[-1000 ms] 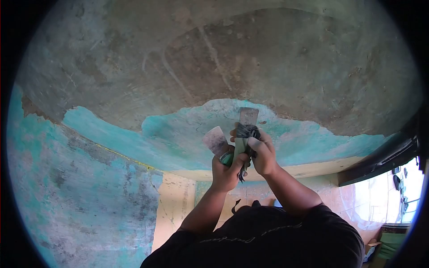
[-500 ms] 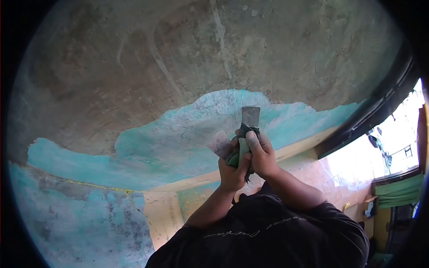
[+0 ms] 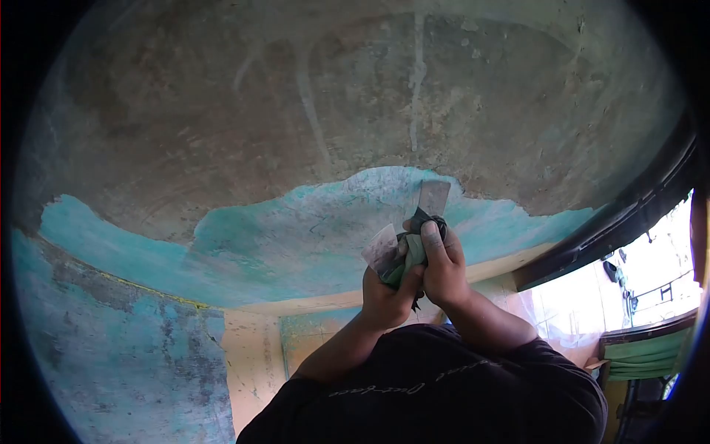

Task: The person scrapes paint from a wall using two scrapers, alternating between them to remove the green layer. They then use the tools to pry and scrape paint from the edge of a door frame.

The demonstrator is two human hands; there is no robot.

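A scraper (image 3: 434,195) with a flat grey metal blade points up and away from me, in front of the wall. Dark cloth (image 3: 426,218) is bunched around the base of its blade. My right hand (image 3: 444,268) is closed around the scraper's wrapped handle, thumb lying along it. Just left and lower, my left hand (image 3: 390,297) is closed against the same green and dark bundle. From its fingers a flat pale-grey piece (image 3: 381,250) sticks out to the upper left; its lower end is hidden in the grip. Both hands touch each other.
Ahead rises a wall with bare grey-brown plaster (image 3: 355,96) above and patchy turquoise paint (image 3: 288,244) below. Another stained blue wall (image 3: 133,340) stands at left. On the right are a dark beam (image 3: 629,229), a bright opening (image 3: 592,288) and a green curtain (image 3: 651,355).
The camera view has shifted, so the wall marks sit farther right and lower. Both hands appear slightly right and lower, and the scraper leans more to the right; the grips look much the same.
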